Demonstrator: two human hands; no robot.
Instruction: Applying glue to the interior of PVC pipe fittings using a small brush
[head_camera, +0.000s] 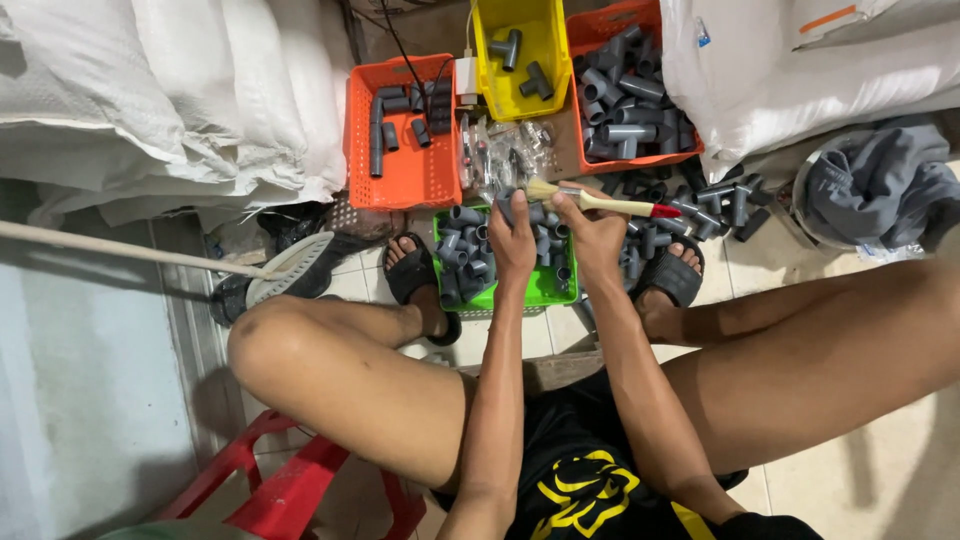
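Observation:
My left hand (512, 240) holds a grey pipe fitting (508, 203) above the green basket (520, 292), which is full of grey pipe fittings (462, 250). My right hand (592, 235) grips a paintbrush (600, 200) with a pale wooden handle and a red end. The brush's bristles touch the fitting in my left hand. Both hands are close together over the basket, between my knees.
An orange basket (405, 175) with a few fittings, a yellow bin (515, 100) with tee fittings and an orange crate (690, 155) full of fittings stand behind. Loose fittings (710, 205) lie on the floor at right. White sacks (200, 90) flank both sides. A red stool (290, 480) is under me.

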